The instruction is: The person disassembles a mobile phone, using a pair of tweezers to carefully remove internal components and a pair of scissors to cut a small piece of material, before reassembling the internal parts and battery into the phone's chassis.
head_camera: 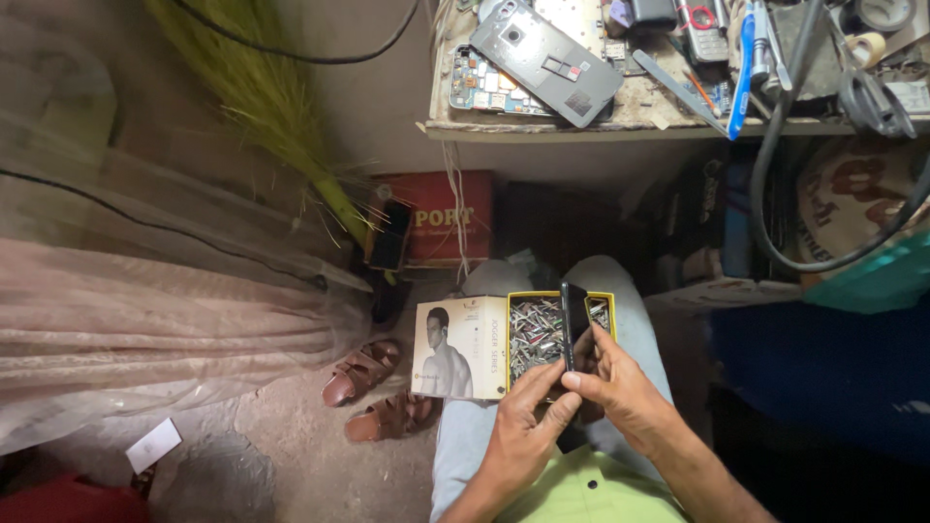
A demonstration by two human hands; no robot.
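Head view: both hands grip a thin dark phone (pixel 573 324) edge-up over the open box of small metal parts (pixel 535 334) on the lap; left hand (pixel 523 431) supports below, right hand (pixel 625 392) pinches it, so keep it steady over the box

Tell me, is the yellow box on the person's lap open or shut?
Open. The yellow box has its lid folded out to the left, and small metal parts fill the inside.
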